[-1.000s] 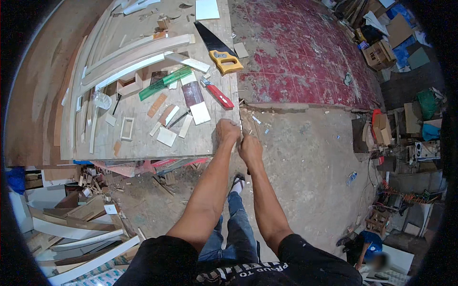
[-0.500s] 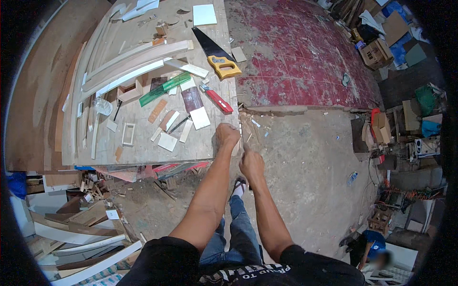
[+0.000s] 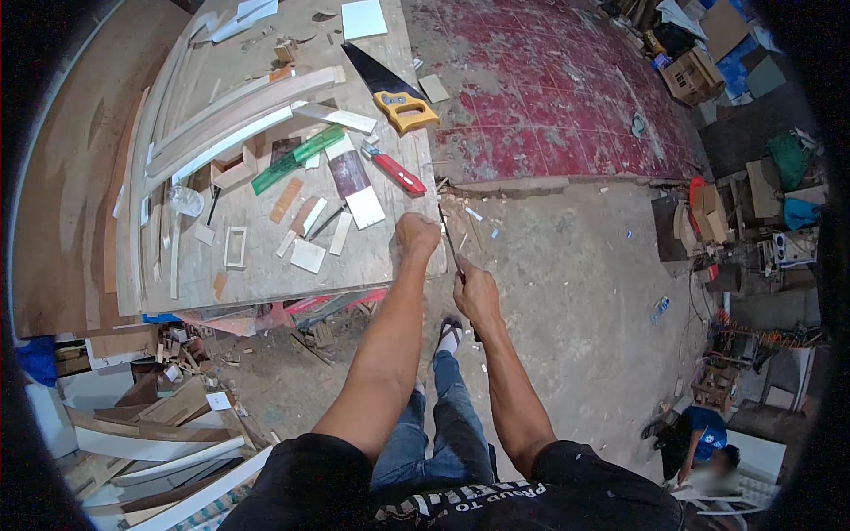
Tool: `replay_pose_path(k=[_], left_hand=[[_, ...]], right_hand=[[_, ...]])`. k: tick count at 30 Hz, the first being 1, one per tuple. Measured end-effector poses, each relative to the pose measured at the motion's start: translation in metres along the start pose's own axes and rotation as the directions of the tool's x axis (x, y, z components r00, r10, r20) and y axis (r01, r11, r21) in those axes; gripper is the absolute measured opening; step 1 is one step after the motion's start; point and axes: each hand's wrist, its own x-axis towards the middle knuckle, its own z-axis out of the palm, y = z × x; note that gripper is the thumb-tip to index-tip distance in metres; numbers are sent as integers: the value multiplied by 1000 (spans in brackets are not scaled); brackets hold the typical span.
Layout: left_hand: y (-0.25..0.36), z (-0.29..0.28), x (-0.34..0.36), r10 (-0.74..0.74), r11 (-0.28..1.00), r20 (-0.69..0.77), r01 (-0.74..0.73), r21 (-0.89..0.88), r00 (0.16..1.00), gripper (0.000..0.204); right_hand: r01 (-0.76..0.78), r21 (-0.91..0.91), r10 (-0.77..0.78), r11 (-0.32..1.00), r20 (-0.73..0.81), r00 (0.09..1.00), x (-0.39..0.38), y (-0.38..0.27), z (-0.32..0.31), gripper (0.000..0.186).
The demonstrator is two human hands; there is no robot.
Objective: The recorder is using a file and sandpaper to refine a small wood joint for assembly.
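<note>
At the right edge of the wooden workbench (image 3: 190,285), my left hand (image 3: 417,233) is closed on something I cannot make out. My right hand (image 3: 476,288), just off the edge below it, grips a thin, dark tool (image 3: 451,235) whose long blade runs up along the edge beside my left fingers. A red-handled cutter (image 3: 397,172) lies beyond my left hand, with a yellow-handled handsaw (image 3: 402,111) farther up. Small white blocks (image 3: 307,257), a green strip (image 3: 297,159), an open wooden box (image 3: 233,164) and long pale boards (image 3: 226,118) lie on the bench.
Red tiled flooring (image 3: 549,97) with a raised edge meets grey concrete (image 3: 584,292). Cardboard boxes (image 3: 707,212) and clutter line the right side. A person in blue (image 3: 707,429) bends at the lower right. Wood offcuts (image 3: 150,434) are piled at the lower left, and a bottle (image 3: 660,310) lies right.
My right hand has drawn back down and to the right, away from my left hand, so more of the blade shows. My left hand stays at the bench edge.
</note>
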Motion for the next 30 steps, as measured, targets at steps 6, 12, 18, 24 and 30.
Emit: replay_pose_path(k=[6,12,18,24,30], left_hand=[[1,-2,-5,16,1000,15,-15,-17,1000,9],[0,-3,-2,-19,999,8,19,-36,1000,14],[4,-11,-8,-26,999,0,26,-39,1000,8],[16,-10,-17,-35,998,38,37,-58,999,12],[11,-5,-19,-36,997,25,38,-65,999,15]], right_hand=[[-1,-17,1,1000,-7,1000,-9,-2,-2,41],[68,-52,-67,996,20,998,15,-1,2,41],[64,-78,-57,995,96,994,22,-8,2,32],[78,-115,-70,990,75,995,55,1,6,27],[85,-103,-78,991,73,994,60,8,12,26]])
